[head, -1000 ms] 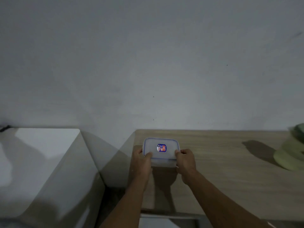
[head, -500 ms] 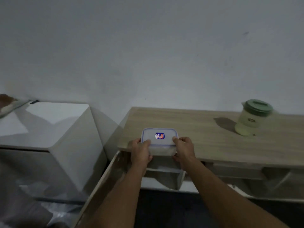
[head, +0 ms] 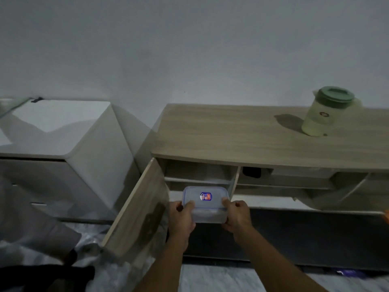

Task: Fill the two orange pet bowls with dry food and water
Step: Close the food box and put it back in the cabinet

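left hand (head: 182,216) and right hand (head: 236,216) grip lidded container (head: 205,204) by its sides, before open cabinet (head: 231,133). jug (head: 324,114) stands on cabinet top. orange bowls not visible; filling seems not begun.

Two hands are noted in the lower middle of the frame: left hand (head: 182,218) and right hand (head: 235,217), both bare. The left forearm (head: 166,264) and right forearm (head: 271,262) are seen uncovered from wrist to the lower edge of the frame, the right one broader where it is cut off. Knuckles and thumb tips are made out; nails are too blurred to be described. Pale grey fabric (head: 31,224) at lower left cannot be confirmed as clothing.
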`<state>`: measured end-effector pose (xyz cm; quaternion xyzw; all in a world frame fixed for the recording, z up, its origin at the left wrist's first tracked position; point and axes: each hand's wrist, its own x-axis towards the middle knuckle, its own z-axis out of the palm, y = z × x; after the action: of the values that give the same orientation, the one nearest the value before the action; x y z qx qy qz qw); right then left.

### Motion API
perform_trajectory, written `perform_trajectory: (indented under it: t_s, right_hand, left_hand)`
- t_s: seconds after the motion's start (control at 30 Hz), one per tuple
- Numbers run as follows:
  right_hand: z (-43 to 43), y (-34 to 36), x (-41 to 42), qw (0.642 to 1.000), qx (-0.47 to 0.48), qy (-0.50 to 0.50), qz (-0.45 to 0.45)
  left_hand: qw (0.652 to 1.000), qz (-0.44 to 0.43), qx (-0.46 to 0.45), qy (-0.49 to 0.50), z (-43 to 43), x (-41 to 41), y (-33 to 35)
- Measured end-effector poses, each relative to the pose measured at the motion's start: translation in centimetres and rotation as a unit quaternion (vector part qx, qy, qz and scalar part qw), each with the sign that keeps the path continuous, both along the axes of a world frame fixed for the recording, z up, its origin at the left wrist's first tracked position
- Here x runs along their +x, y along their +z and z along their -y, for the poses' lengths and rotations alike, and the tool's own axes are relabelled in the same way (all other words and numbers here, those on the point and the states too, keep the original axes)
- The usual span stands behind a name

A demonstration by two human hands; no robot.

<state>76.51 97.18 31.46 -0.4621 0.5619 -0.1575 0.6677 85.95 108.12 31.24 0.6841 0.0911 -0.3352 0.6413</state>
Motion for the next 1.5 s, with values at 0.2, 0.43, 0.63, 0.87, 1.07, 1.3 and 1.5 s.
perform_trajectory:
  t_s: [0.2, 0.43, 0.63, 0.87, 1.07, 1.3, 1.5]
  right_hand:
    - [-2.6, -6.1, 1.4, 0.998, 0.017, -0.041, -0.049]
    - [-3.2, -14.2, 2.0, 0.994, 0.052, -0.045, -0.081]
    - [0.1, -22.2, 5.6, 0.997, 0.002, -0.054, -0.048]
    - [4.5, -30.4, 9.9, 0.993, -0.099, -0.066, 0.000]
    - [6.9, -37.4, 13.3, 0.982, -0.173, -0.052, 0.063]
    - [6.8, -40.7, 14.9, 0.960, -0.237, -0.065, 0.134]
    - [7.0, -41.5, 14.4, 0.971, -0.187, -0.026, 0.145]
  left_hand:
    - [0.998, -0.039, 0.047, -0.002, -1.6, 2.1, -7.5]
    - [0.992, -0.095, 0.080, 0.015, -2.1, 2.2, -17.1]
    - [0.997, -0.053, 0.056, 0.015, 2.1, 5.4, -24.6]
    - [0.997, 0.072, 0.013, 0.006, 6.7, 9.4, -31.2]
    - [0.981, 0.195, -0.011, 0.015, 8.7, 12.5, -36.9]
    - [0.969, 0.236, -0.071, 0.019, 9.0, 14.2, -40.6]
    - [0.974, 0.178, -0.139, -0.005, 8.2, 14.0, -40.7]
